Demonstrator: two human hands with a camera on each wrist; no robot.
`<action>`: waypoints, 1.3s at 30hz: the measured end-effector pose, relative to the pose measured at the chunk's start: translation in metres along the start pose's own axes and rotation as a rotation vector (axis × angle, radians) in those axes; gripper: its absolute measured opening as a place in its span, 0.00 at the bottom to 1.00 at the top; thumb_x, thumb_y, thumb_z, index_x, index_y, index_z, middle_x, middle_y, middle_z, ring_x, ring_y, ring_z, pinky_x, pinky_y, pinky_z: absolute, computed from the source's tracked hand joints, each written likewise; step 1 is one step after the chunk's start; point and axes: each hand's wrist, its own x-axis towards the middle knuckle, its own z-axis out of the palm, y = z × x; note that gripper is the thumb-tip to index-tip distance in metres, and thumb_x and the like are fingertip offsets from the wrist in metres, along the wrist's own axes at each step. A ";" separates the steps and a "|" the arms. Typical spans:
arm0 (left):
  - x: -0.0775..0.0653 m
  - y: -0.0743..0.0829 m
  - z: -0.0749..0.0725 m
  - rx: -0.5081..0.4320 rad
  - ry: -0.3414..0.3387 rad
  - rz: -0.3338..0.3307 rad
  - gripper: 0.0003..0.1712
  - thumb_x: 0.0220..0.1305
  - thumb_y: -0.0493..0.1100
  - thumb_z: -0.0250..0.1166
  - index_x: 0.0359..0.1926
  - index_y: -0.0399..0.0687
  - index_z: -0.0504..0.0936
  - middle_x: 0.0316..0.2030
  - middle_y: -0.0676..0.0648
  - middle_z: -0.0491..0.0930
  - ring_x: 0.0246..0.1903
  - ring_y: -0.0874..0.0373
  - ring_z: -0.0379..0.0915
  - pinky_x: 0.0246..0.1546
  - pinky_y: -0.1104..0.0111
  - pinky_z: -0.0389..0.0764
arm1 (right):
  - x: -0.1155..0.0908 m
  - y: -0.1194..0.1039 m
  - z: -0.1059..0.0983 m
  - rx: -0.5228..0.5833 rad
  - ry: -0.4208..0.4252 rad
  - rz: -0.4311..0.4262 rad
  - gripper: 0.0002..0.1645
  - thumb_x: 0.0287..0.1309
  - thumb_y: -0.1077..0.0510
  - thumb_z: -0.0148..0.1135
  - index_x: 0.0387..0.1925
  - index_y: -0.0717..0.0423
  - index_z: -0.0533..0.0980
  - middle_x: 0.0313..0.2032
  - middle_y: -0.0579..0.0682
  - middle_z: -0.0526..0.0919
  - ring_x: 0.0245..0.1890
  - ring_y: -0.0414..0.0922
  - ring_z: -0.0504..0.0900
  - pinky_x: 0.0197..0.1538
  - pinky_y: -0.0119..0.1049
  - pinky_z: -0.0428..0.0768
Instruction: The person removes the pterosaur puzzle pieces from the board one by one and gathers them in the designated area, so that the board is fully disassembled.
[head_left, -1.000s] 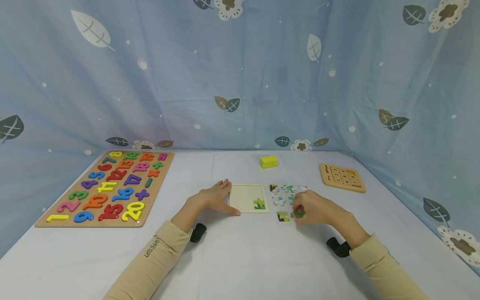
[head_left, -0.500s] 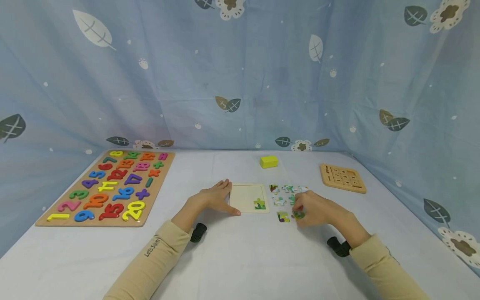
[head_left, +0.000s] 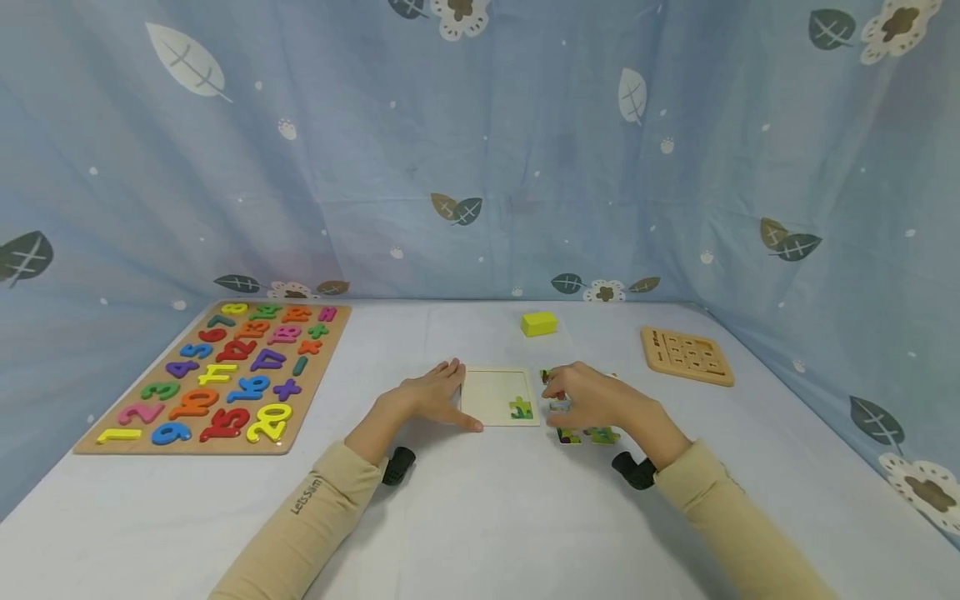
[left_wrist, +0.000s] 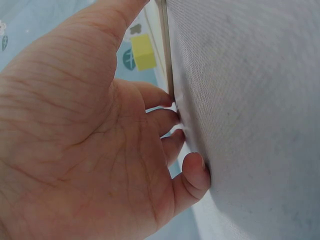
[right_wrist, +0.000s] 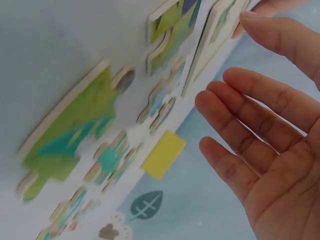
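Note:
A shallow wooden puzzle tray (head_left: 487, 390) lies at mid-table with one green jigsaw piece (head_left: 521, 408) in its near right corner. My left hand (head_left: 433, 396) rests along the tray's left side, fingers extended and thumb at the front left corner. In the left wrist view, its fingertips meet the cloth beside the tray's edge. My right hand (head_left: 592, 398) hovers over loose jigsaw pieces right of the tray and hides several of them. A green-and-teal jigsaw piece (right_wrist: 75, 125) lies below it in the right wrist view. Nothing shows between that hand's parted thumb and fingers (right_wrist: 227, 125).
A wooden number board (head_left: 217, 375) with coloured numerals fills the left of the table. Behind the tray stands a yellow block (head_left: 539, 323). At the right lies a small wooden sliding number puzzle (head_left: 686, 356). A patterned blue curtain (head_left: 480, 150) closes off the back.
My right hand has let go of the green jigsaw piece at the front right and moved left toward the tray. My left hand and the tray stay in place.

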 end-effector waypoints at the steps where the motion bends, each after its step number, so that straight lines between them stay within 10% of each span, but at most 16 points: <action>1: 0.000 0.000 0.000 0.001 -0.001 0.001 0.64 0.54 0.68 0.64 0.76 0.40 0.41 0.76 0.41 0.37 0.76 0.47 0.33 0.67 0.39 0.52 | 0.003 0.000 0.001 -0.006 -0.003 -0.002 0.21 0.53 0.56 0.70 0.46 0.66 0.82 0.43 0.55 0.84 0.44 0.48 0.83 0.46 0.39 0.82; 22: 0.000 0.003 0.001 0.003 0.008 0.002 0.63 0.54 0.68 0.65 0.76 0.39 0.42 0.76 0.41 0.38 0.76 0.47 0.34 0.70 0.45 0.53 | 0.038 -0.007 0.011 -0.028 -0.056 -0.040 0.05 0.52 0.61 0.69 0.30 0.61 0.83 0.28 0.51 0.77 0.27 0.39 0.67 0.32 0.28 0.68; 39: 0.000 0.002 0.000 0.005 0.006 -0.019 0.64 0.54 0.68 0.65 0.76 0.40 0.42 0.76 0.42 0.38 0.76 0.47 0.34 0.68 0.42 0.53 | 0.052 -0.015 0.018 -0.039 -0.104 0.023 0.14 0.47 0.61 0.72 0.39 0.60 0.85 0.26 0.45 0.71 0.27 0.39 0.67 0.28 0.28 0.65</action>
